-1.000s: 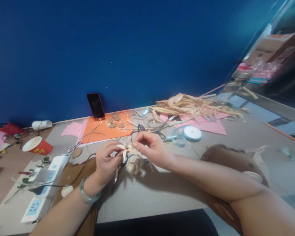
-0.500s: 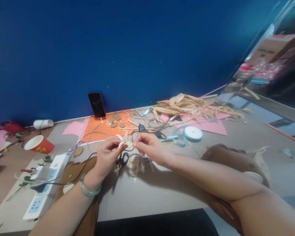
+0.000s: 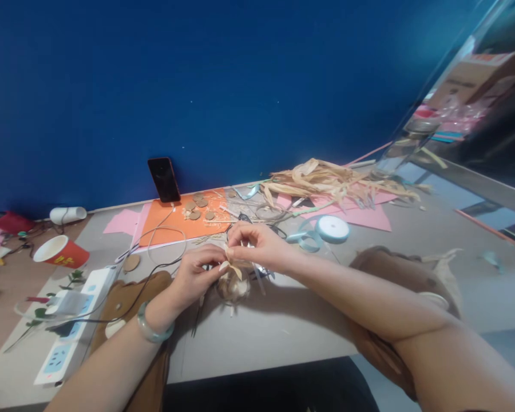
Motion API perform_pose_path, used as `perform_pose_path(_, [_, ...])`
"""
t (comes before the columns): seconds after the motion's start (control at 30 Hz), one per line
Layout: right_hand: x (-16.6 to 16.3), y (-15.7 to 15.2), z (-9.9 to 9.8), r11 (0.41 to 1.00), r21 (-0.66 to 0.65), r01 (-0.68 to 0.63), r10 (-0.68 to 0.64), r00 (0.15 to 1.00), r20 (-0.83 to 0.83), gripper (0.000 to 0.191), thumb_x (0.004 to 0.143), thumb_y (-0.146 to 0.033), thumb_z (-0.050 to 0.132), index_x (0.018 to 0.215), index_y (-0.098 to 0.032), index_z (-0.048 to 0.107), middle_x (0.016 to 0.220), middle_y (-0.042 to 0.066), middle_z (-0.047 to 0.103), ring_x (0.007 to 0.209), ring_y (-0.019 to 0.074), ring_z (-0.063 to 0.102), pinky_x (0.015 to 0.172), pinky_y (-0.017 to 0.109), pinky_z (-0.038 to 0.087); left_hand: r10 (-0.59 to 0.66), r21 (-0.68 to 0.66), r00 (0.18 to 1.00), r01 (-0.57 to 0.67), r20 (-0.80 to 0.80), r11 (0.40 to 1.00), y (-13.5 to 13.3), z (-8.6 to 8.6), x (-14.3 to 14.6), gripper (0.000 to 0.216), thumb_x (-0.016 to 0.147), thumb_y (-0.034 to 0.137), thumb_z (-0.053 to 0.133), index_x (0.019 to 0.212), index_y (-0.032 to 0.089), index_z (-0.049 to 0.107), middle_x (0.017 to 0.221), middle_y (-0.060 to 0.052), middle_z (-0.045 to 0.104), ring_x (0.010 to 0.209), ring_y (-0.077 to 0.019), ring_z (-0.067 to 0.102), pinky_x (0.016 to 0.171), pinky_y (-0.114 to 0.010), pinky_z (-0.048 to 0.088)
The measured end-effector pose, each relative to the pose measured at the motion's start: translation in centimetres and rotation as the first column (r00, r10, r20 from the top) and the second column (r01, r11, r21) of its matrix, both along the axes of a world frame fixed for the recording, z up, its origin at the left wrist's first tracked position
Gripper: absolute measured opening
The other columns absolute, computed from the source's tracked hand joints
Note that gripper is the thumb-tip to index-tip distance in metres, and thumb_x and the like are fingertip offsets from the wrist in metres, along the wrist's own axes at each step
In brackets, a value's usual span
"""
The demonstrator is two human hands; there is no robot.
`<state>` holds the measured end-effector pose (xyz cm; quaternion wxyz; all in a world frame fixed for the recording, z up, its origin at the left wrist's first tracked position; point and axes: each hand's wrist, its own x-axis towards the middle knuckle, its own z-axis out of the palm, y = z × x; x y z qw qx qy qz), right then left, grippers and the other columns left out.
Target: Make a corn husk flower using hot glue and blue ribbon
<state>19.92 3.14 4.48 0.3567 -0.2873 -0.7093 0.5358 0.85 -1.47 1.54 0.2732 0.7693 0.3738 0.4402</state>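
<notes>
A small flower of pale, husk-like petals (image 3: 237, 271) is pinched between my two hands above the table. My left hand (image 3: 201, 270), with a bracelet at its wrist, grips the flower from the left with thumb and fingers. From the right, my right hand (image 3: 257, 247) pinches its upper part, and the fingers cover much of it. Just below is a round clear container (image 3: 233, 290) with pale petal pieces in it. Scissors (image 3: 196, 318) lie beside it, their handles mostly hidden by my left hand.
A power strip (image 3: 62, 343) and a red paper cup (image 3: 62, 252) stand to the left. Behind are orange paper (image 3: 171, 226) with round wooden slices, a phone (image 3: 163, 180) against the blue wall, a ribbon spool (image 3: 332, 229) and a heap of dried husks (image 3: 317, 180).
My right hand has moved in closer to my left and now covers more of the flower. Both hands have come lower over the container and scissors. The view has shifted slightly.
</notes>
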Motion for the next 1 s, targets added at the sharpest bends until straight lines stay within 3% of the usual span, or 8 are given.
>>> perform_pose_path(0.3, [-0.64,-0.35,-0.45,0.999,-0.044,-0.016,0.017,1.000,0.012,0.022,0.073,-0.036,0.071,0.070,-0.014,0.065,0.074,0.001,0.058,0.067,0.0111,0.049,0.064,0.025,0.040,-0.032,0.018,0.997,0.034,-0.073,0.999,-0.32,-0.48,0.08,0.009,0.083,0.018,0.063,0.083,0.018,0.072,0.080,-0.006,0.071,0.074,-0.0160,0.064,0.070,-0.028,0.049])
perform_pose_path(0.47, [-0.43,0.04,-0.11,0.993,-0.104,0.061,-0.065,0.997,-0.033,0.029,0.074,-0.043,0.070,0.075,-0.015,0.067,0.075,0.002,0.060,0.066,0.0115,0.051,0.063,0.026,0.040,0.089,0.075,0.996,-0.090,0.028,0.993,-0.16,-0.15,0.10,0.008,0.081,0.019,0.065,0.077,0.017,0.071,0.078,-0.007,0.071,0.075,-0.0168,0.064,0.071,-0.029,0.050])
perform_pose_path(0.67, [-0.42,-0.27,-0.09,0.995,0.025,0.097,-0.096,0.995,-0.039,0.025,0.072,-0.038,0.073,0.067,-0.015,0.065,0.074,0.001,0.059,0.066,0.0108,0.049,0.064,0.026,0.039,0.181,0.110,0.983,-0.185,0.042,0.977,-0.15,0.00,0.03,0.010,0.080,0.023,0.066,0.073,0.017,0.071,0.072,-0.005,0.069,0.067,-0.0146,0.062,0.062,-0.026,0.049])
perform_pose_path(0.9, [-0.88,-0.32,-0.71,0.963,-0.270,0.020,-0.063,0.986,-0.152,0.018,0.073,-0.030,0.068,0.069,-0.014,0.058,0.068,-0.002,0.056,0.062,0.0097,0.050,0.061,0.024,0.038,0.186,0.157,0.979,-0.196,0.079,0.968,-0.38,-0.08,-0.04,0.004,0.078,0.020,0.068,0.077,0.017,0.071,0.078,-0.006,0.071,0.073,-0.0161,0.065,0.069,-0.028,0.051])
perform_pose_path(1.0, [-0.58,-0.17,-0.33,0.970,-0.242,-0.015,-0.019,0.990,-0.137,0.016,0.072,-0.028,0.068,0.080,-0.014,0.063,0.075,0.001,0.061,0.068,0.0118,0.054,0.066,0.026,0.041,0.151,0.120,0.986,-0.159,0.073,0.980,-0.30,-0.11,0.08,0.005,0.079,0.019,0.068,0.078,0.017,0.072,0.079,-0.007,0.071,0.073,-0.0165,0.065,0.068,-0.028,0.052])
